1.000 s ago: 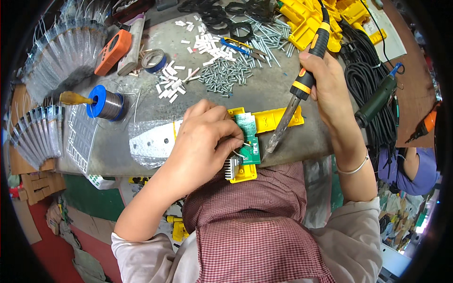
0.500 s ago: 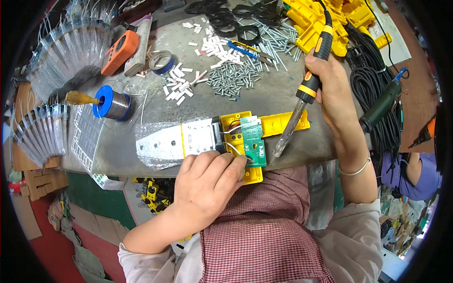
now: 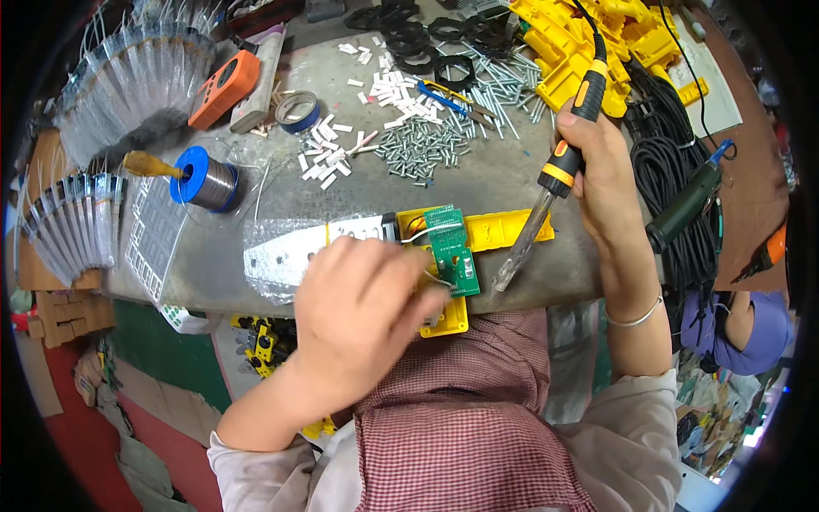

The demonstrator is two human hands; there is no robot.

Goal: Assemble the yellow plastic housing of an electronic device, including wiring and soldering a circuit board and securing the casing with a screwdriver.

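My right hand [image 3: 597, 166] grips a black and yellow soldering iron [image 3: 566, 162], its shielded tip pointing down at the table, right of the circuit board. A green circuit board [image 3: 454, 252] rests on an open yellow plastic housing [image 3: 512, 230]. A flat white metal plate [image 3: 341, 232], partly in clear bubble wrap, joins the housing on the left. One white wire crosses the top of the board; another runs near its lower left. My left hand [image 3: 354, 311], blurred by motion, hovers over the plate's right end beside the board; whether its fingers pinch anything is not visible.
A blue solder spool [image 3: 203, 179] stands at left, near a tape roll [image 3: 298, 112] and an orange device [image 3: 224, 90]. Behind lie small white sleeves [image 3: 324, 154], screws [image 3: 422, 145] and a cutter knife [image 3: 456, 101]. Yellow housings [image 3: 589, 51], black cables [image 3: 661, 171] and a green-handled tool [image 3: 689, 205] lie right.
My left hand has lifted from the board's lower left edge and shifted slightly left. A white wire now lies across the board's top. My right hand keeps hold of the soldering iron, nearly still.
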